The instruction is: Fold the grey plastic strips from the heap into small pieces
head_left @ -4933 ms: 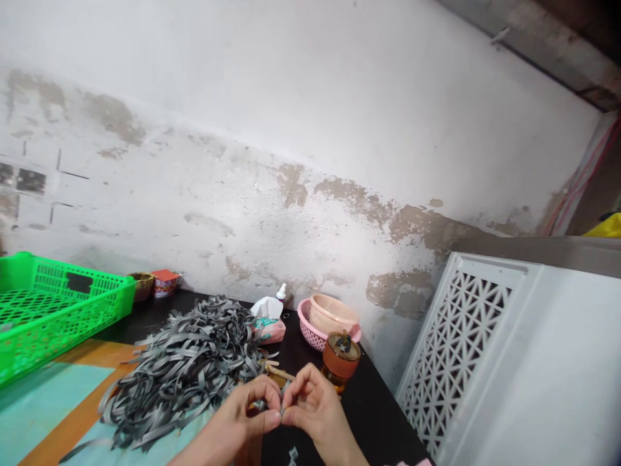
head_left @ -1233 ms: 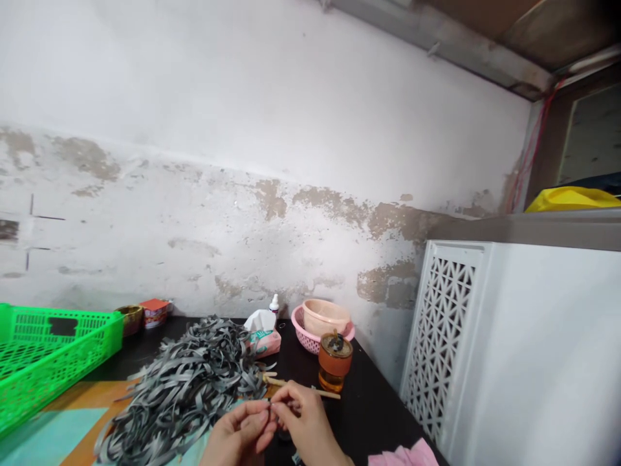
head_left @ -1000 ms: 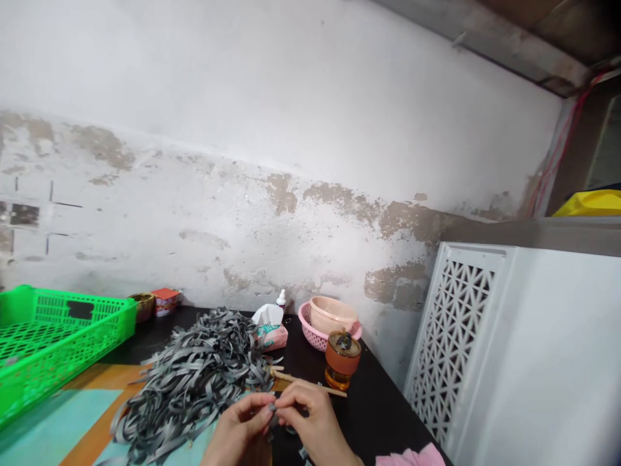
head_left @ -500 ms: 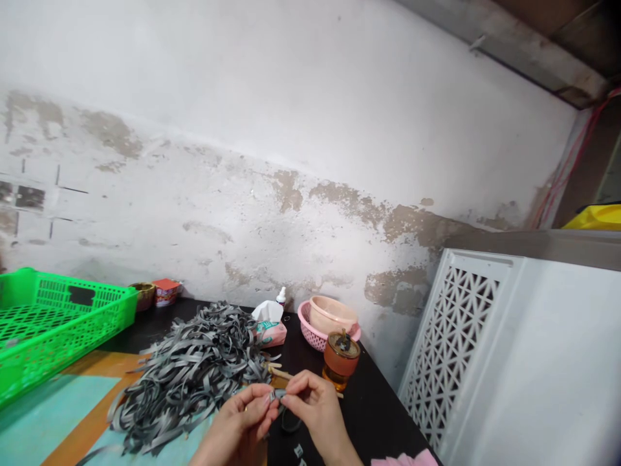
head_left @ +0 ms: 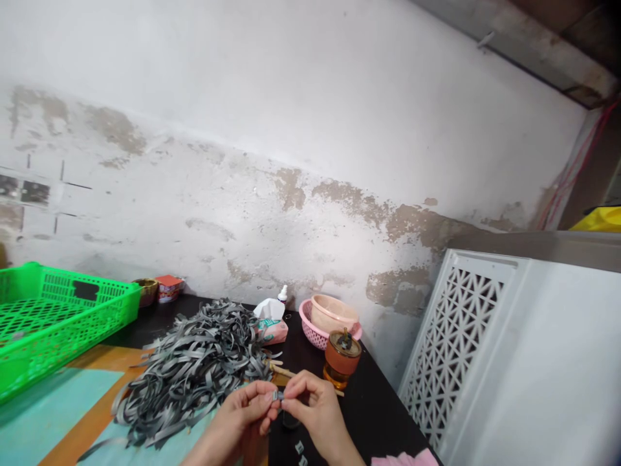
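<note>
Between thumb and fingers, my left hand [head_left: 242, 414] pinches a small pale buckle [head_left: 275, 395]. Touching its other side, my right hand [head_left: 317, 411] is closed on a grey strap [head_left: 281, 395] at the buckle. Part of the strap hangs as a dark loop below the fingers. Whether the strap is threaded through the buckle is too small to tell. Just under my right hand, a couple of similar small buckles [head_left: 299, 447] lie on the black table [head_left: 378, 427]. Left of my hands is a big heap of grey straps [head_left: 198, 362].
A green plastic crate [head_left: 63, 330] stands at the left. Behind the heap are a tissue box [head_left: 274, 331] and a white-capped bottle [head_left: 283, 294]. Pink baskets [head_left: 314, 333], a lidded glass jar [head_left: 342, 356] and a thin stick [head_left: 286, 372] lie beyond my hands. A white appliance [head_left: 548, 343] is at right.
Both hands stay together at the buckle, with only slight finger movement. The whole view has shifted a little as the head moved.
</note>
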A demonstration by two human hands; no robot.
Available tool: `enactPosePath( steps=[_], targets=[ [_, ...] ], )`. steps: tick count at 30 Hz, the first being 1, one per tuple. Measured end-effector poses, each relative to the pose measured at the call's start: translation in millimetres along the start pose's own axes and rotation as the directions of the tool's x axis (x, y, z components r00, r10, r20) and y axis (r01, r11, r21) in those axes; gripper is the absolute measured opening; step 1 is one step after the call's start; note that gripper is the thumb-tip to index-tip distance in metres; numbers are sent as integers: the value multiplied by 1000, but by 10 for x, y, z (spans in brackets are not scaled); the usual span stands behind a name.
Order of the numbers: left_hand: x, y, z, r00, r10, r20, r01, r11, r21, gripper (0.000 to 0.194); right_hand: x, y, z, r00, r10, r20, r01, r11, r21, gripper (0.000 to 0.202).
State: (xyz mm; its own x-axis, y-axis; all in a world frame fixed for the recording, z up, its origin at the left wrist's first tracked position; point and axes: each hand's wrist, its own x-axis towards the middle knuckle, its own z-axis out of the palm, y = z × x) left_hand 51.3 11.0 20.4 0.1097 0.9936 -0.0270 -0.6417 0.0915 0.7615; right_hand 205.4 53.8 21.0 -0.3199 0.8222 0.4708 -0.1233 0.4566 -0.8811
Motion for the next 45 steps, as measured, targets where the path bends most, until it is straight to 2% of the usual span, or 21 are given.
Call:
enactPosePath(
  steps=[4, 8, 13, 19, 22, 25, 30, 34, 45],
  targets=[
    [4, 7, -36, 999, -7, 31, 5, 998, 68, 23, -8, -1, 1, 1000, -12, -7, 12, 1000, -5, 11],
    [45, -36, -82, 1000, -10, 16, 8, 993, 118, 32, -18, -62, 10, 1000, -26, 4, 26, 998, -48, 9],
    [39, -11, -50, 998, 56, 11, -57, 986, 159, 32, -14, -145, 21, 996, 18, 87, -15, 999, -40, 8],
    [2, 64, 40, 993, 111, 36, -116, 936, 332, 42, -8, -113, 11, 980, 190, 58, -193, 980, 54, 22],
    [-14, 73, 68, 994, 106, 35, -111, 934, 339, 47, -4, -92, 12, 982, 190, 24, -190, 981, 22, 24],
    [-25, 74, 68, 992, 124, 29, -126, 915, 384, 42, -1, -96, 9, 982, 186, 32, -186, 982, 1, 24],
    [14, 68, -34, 1000, 5, -25, 3, 950, 313, 45, -3, -178, -53, 952, 260, 160, -262, 965, -10, 29],
    [36, 76, -82, 1000, -14, -27, 21, 959, 282, 42, -5, -222, -110, 915, 304, 266, -336, 938, 85, 40],
    [-35, 71, -42, 995, -98, 19, 89, 960, 265, 29, -17, -190, -140, 939, 192, 285, -233, 965, 118, 14]
  ],
)
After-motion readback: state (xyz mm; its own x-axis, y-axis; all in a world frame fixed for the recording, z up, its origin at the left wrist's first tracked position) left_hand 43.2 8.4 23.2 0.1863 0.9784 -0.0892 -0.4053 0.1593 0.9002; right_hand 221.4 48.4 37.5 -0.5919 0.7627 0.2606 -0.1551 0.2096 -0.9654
